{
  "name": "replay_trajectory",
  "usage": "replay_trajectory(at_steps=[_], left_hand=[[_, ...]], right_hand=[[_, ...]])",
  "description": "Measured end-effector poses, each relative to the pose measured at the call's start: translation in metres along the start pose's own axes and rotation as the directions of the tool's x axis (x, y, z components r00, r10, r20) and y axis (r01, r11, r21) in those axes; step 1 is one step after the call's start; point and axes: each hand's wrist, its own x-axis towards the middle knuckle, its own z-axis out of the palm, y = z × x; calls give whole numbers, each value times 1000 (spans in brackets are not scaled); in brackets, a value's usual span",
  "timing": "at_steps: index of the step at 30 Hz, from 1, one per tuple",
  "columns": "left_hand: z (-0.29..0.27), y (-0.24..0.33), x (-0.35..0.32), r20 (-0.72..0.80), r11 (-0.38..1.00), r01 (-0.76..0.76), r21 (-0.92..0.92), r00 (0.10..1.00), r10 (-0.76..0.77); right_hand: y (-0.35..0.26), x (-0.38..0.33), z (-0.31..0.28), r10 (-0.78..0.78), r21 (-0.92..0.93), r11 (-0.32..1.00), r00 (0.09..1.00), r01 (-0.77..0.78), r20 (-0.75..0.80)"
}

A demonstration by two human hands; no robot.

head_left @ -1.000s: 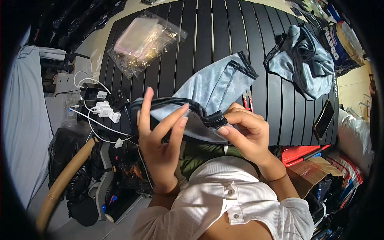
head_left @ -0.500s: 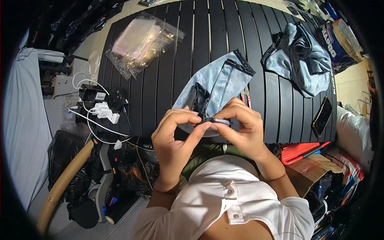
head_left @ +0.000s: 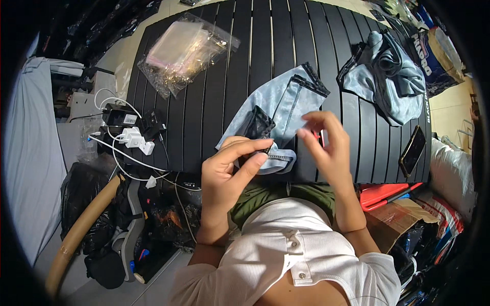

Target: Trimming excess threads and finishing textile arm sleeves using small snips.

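Note:
A light blue fabric sleeve with black trim [head_left: 286, 102] lies folded on the black slatted table [head_left: 214, 97], its near end doubled over. My left hand [head_left: 229, 168] pinches that folded near end between thumb and forefinger at the table's front edge. Just to the right, my right hand [head_left: 324, 148] hovers above the fabric with fingers spread and nothing in it.
A pile of similar blue fabric pieces [head_left: 390, 71] lies at the far right. A clear plastic bag [head_left: 181, 51] rests at the far left of the table. A dark phone [head_left: 412, 151] sits at the right edge. Chargers and white cables [head_left: 132, 135] crowd the left side.
The sleeve was held up and spread in both hands; it now lies folded on the table. My right hand has let go and lifted, fingers apart, while my left keeps its pinch.

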Motion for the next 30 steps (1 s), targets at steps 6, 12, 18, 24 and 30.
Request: replay_trajectory(at_steps=[6, 12, 18, 24, 30], left_hand=[[3, 0, -2, -155, 974, 68, -217, 983, -103], [4, -3, -3, -141, 968, 41, -246, 987, -77], [4, -3, -6, -126, 966, 5, -259, 991, -39], [3, -8, -9, -115, 938, -26, -346, 993, -14], [4, -9, -9, -132, 933, -18, -359, 991, -32]], right_hand=[[45, -10, -6, 131, -603, 786, 990, -136, -53], [69, -20, -8, 183, -560, 807, 981, -191, -71], [73, -12, -22, 277, -485, 831, 959, -273, -66], [86, -7, -41, 279, -367, 895, 960, -253, 19], [52, -8, -54, 483, 277, 836, 875, -474, 39]])
